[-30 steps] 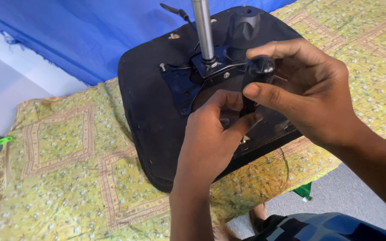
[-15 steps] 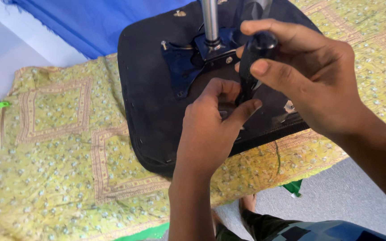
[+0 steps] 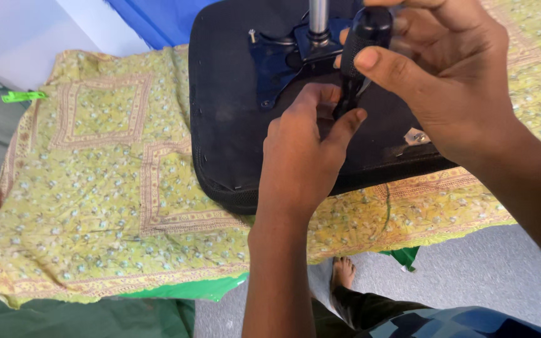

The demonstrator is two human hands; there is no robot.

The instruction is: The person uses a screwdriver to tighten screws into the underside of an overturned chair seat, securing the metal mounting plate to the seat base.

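I'm looking down at an upturned office chair seat lying bottom-up on a yellow-green floral cloth that is covering the surface underneath. My right hand is gripping a black-handled screwdriver, thumb and fingers wrapping tight around the handle, which is standing nearly upright with its rounded end at the top of the frame. My left hand is sitting just below it, fingers curling in and pinching around the lower end of the tool, right where it is meeting the seat; the tip itself is hiding behind those fingers, so I can't tell what it is touching. Just beside both hands, a dark blue metal mounting plate is lying flat on the seat, and a shiny metal column is rising out of its middle. A small screw is sticking up near the plate's far left corner. A blue sheet is showing beyond the seat. A bare foot is resting on the grey floor below the cloth's edge.
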